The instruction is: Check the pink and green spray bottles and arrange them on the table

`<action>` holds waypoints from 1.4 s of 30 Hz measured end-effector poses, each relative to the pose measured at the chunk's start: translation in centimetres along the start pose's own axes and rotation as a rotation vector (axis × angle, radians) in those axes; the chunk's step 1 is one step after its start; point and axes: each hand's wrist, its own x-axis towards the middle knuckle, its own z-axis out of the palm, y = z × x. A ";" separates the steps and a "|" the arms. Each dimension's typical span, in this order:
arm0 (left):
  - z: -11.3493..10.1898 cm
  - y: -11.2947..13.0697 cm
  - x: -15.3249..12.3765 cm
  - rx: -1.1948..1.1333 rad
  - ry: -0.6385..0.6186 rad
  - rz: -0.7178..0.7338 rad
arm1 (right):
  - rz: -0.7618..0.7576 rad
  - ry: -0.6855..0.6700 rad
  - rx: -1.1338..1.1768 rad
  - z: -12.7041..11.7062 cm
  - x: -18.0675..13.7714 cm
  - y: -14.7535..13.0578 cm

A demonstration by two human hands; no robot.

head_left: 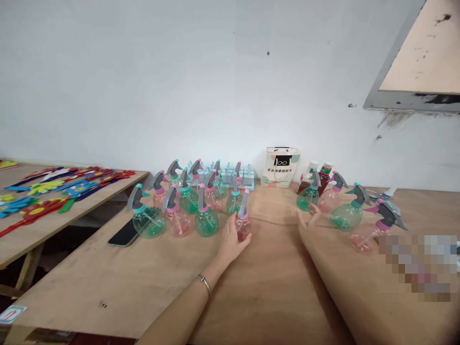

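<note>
My left hand point(233, 242) is closed around the body of a clear pink spray bottle point(244, 229), which stands upright on the wooden table point(258, 292). Just left of it are a green spray bottle point(206, 223), a pink spray bottle point(178, 223) and another green one point(150, 224), with several more in rows behind. My right hand point(308, 223), fingers apart, is at the near side of a green spray bottle point(307, 197); whether it touches the bottle is unclear. To its right stand a pink bottle point(329, 200), a green bottle point(347, 216) and a pink one point(368, 238).
A phone point(124, 234) lies by the left bottles. At the back are a light blue rack point(247, 181), a paper bag point(279, 167) and bottles of dark red liquid point(324, 177). Colourful flower and hand shapes point(77, 187) cover a second table at left.
</note>
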 end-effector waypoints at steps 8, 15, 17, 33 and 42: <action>1.5 2.6 -1.6 0.072 -0.062 0.018 | -0.100 -0.591 0.057 7.6 -5.8 -8.3; 0.3 2.4 -0.9 -0.034 0.067 0.147 | 0.127 -0.617 0.271 8.1 -4.0 -11.0; -0.1 2.1 0.9 -0.053 0.266 0.115 | 0.283 -0.631 0.377 7.7 -2.7 -11.9; 3.0 -1.2 6.3 0.002 0.209 -0.147 | 0.534 -0.552 0.709 6.9 1.1 -12.5; 2.8 0.7 3.3 -0.093 0.201 -0.124 | 0.550 -0.504 0.743 6.0 2.0 -11.3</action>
